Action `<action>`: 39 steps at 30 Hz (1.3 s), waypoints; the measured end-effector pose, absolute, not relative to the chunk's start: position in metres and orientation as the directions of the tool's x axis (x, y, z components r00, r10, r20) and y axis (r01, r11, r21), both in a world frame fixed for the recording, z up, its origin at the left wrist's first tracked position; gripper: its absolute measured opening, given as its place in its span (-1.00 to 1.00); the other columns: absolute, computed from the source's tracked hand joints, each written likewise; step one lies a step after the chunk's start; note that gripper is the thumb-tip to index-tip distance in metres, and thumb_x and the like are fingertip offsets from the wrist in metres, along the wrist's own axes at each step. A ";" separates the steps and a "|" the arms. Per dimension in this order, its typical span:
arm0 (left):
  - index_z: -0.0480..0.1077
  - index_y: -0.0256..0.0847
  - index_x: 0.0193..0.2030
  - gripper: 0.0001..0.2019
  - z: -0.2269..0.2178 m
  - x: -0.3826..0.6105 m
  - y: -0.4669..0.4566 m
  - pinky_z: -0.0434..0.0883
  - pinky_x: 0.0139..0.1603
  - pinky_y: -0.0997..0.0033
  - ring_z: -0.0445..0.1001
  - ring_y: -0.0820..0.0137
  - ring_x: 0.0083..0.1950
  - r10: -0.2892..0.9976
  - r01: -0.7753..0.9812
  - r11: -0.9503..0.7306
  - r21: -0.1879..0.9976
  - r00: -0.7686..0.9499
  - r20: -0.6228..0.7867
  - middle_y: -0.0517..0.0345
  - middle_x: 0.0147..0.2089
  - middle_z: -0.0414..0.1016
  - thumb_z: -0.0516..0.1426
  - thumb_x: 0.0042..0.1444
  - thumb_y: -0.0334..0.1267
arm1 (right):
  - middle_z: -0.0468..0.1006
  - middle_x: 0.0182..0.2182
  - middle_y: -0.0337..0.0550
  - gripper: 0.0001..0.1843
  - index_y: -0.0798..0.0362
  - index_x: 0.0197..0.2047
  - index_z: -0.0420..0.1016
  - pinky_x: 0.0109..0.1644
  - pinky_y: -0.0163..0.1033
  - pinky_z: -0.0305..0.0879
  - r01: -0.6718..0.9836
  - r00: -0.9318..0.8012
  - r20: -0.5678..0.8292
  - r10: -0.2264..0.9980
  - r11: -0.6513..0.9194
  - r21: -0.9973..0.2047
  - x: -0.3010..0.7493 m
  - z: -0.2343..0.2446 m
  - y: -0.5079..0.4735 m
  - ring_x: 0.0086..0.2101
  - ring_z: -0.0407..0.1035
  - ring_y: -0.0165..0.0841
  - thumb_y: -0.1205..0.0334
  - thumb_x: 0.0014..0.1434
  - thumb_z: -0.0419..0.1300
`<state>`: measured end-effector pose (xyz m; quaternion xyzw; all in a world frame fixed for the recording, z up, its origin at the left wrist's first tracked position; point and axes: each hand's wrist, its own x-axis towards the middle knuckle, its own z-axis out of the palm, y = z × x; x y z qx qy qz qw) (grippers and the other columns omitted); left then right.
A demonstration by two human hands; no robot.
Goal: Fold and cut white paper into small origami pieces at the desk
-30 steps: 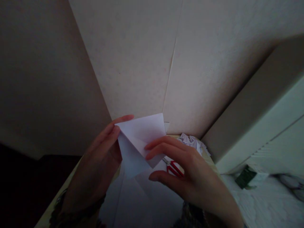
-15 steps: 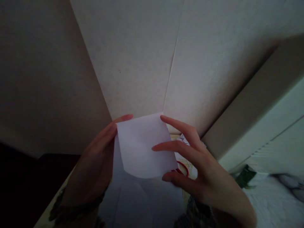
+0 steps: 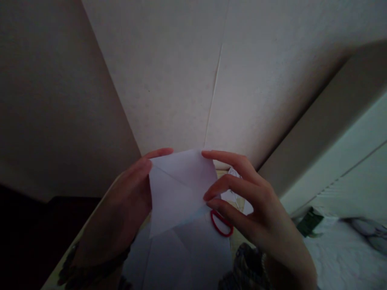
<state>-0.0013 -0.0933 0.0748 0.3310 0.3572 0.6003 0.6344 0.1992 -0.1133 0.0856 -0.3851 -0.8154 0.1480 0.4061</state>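
Note:
A small white sheet of paper [image 3: 178,193] with a diagonal crease is held up between both hands. My left hand [image 3: 127,193] grips its upper left corner, thumb in front and a finger behind the top edge. On the other side, my right hand [image 3: 256,205] pinches the lower right edge between thumb and a finger, while another finger rests at the top right corner. Beneath it lies a larger white sheet [image 3: 169,262] with fold lines. One red scissors handle [image 3: 222,223] shows just under my right hand; the rest of the scissors is hidden.
A pale wall [image 3: 175,88] rises right behind the hands. Papers with dark lines [image 3: 231,193] lie past my right hand. At the right are a dark green and white box [image 3: 311,221], a blurred dark-rimmed object [image 3: 365,229] and white bedding-like cloth [image 3: 347,262].
The right thumb and finger have come together on the sheet's edge. The sheet has shifted, showing a diagonal crease and a slanted lower edge, and more of the red handle is visible.

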 end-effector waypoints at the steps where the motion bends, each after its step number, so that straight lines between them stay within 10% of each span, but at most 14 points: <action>1: 0.56 -0.19 -0.19 -0.85 0.074 -0.001 -0.094 0.53 -0.41 0.48 0.59 0.34 -0.38 0.997 -0.521 0.080 0.850 0.049 -0.063 0.06 -0.35 0.66 0.25 0.11 -0.24 | 0.41 0.21 -0.18 -0.88 -0.03 -0.34 0.49 0.20 -0.11 0.30 0.503 -0.353 0.555 0.753 0.653 -0.566 0.198 0.086 -0.113 0.14 0.33 -0.24 0.22 0.26 0.24; 12: 0.59 -0.07 -0.24 -0.82 0.074 -0.001 -0.093 0.32 -0.63 0.59 0.44 0.45 -0.59 0.992 -0.344 0.076 0.936 0.118 -0.037 0.20 -0.50 0.59 0.33 -0.06 -0.29 | 0.52 0.05 -0.12 -0.85 0.02 -0.39 0.47 0.09 -0.17 0.35 0.474 -0.155 0.592 0.791 0.585 -0.658 0.194 0.083 -0.106 0.01 0.44 -0.28 0.30 0.24 0.23; 23: 0.64 -0.08 -0.17 -0.66 0.075 0.002 -0.102 0.27 -0.67 0.52 0.36 0.40 -0.63 0.989 -0.165 -0.102 0.981 0.091 0.118 0.10 -0.55 0.56 0.19 0.14 0.08 | 0.54 -0.37 -0.22 -0.85 0.01 -0.40 0.49 -0.21 -0.26 0.35 0.471 -0.128 0.598 0.791 0.579 -0.665 0.192 0.082 -0.103 -0.30 0.45 -0.36 0.37 0.21 0.26; 33: 0.67 -0.04 -0.32 -0.81 0.077 0.003 -0.106 0.45 -0.27 0.57 0.59 0.34 -0.23 0.984 0.030 -0.175 0.984 0.047 0.174 0.14 -0.19 0.71 0.20 0.15 -0.14 | 0.54 -0.37 -0.23 -0.87 0.07 -0.38 0.51 -0.20 -0.31 0.33 0.470 -0.137 0.590 0.796 0.576 -0.669 0.191 0.082 -0.103 -0.30 0.44 -0.41 0.40 0.21 0.26; 39: 0.67 -0.11 -0.27 -0.65 0.079 0.004 -0.110 0.47 -0.32 0.41 0.60 0.17 -0.18 0.962 0.049 -0.258 0.965 -0.083 0.261 0.00 -0.20 0.71 0.18 0.14 0.08 | 0.55 -0.38 -0.24 -0.86 0.03 -0.39 0.50 -0.22 -0.30 0.33 0.471 -0.142 0.593 0.793 0.581 -0.664 0.191 0.082 -0.103 -0.31 0.44 -0.39 0.38 0.22 0.25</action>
